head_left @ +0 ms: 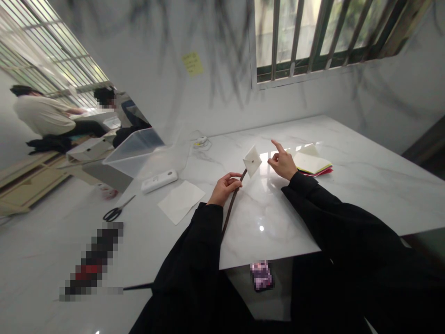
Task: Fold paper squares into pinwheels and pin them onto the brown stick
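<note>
My left hand grips a thin dark stick that slants up to the right over the white marble table. A small white folded paper piece sits on the stick's upper tip. Just right of that paper, my right hand hovers with the index finger raised and nothing in it. Both arms wear black sleeves.
A white paper sheet, black scissors, a white power strip and a clear plastic bin lie to the left. Stacked coloured papers lie right of my hand. Two people sit far left.
</note>
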Available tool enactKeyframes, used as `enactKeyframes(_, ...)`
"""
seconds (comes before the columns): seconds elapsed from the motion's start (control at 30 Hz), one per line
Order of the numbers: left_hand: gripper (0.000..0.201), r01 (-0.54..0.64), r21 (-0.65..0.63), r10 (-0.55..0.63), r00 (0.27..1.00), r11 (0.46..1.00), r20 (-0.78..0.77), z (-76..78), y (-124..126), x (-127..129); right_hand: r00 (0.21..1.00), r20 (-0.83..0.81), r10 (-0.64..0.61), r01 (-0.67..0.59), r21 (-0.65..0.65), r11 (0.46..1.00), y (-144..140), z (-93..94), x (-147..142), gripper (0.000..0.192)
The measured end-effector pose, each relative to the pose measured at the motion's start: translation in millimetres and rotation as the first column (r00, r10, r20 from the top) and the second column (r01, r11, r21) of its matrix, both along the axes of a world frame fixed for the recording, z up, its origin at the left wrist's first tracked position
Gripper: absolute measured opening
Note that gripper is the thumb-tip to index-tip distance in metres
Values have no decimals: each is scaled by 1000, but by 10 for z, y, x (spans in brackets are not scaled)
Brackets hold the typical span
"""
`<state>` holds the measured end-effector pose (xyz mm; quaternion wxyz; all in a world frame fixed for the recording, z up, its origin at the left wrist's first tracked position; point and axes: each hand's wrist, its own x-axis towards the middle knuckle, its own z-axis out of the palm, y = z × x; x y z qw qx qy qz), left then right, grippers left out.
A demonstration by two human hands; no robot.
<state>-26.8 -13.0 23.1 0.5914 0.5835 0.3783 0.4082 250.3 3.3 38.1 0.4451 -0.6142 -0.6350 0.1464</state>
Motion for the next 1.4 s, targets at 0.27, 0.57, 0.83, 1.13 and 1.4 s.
enactKeyframes(0.27,46,-165,-34,168,977,986,132,50,-15,17,639,-178,748,-680,-584,442,9,-52,-32,36)
enactKeyframes(0.57,47,-142,-47,147,982,989,119,57,-25,17,958,-65,280,-283,-376,882,121,-185,13,46)
enactKeyframes(0.83,47,-90,-22,91,993,996,71,44,-24,14,989,-140,44,-83,-284,955,152,-236,-40,82)
enactKeyframes(1.13,47,35,28,-33,998,999,-53,66,-48,10,997,75,14,-15,5,1000,-5,-8,37,81)
enactKeyframes(1.4,46,-55,16,54,997,998,55,84,-47,21,816,32,577,-482,-512,711,69,24,227,37)
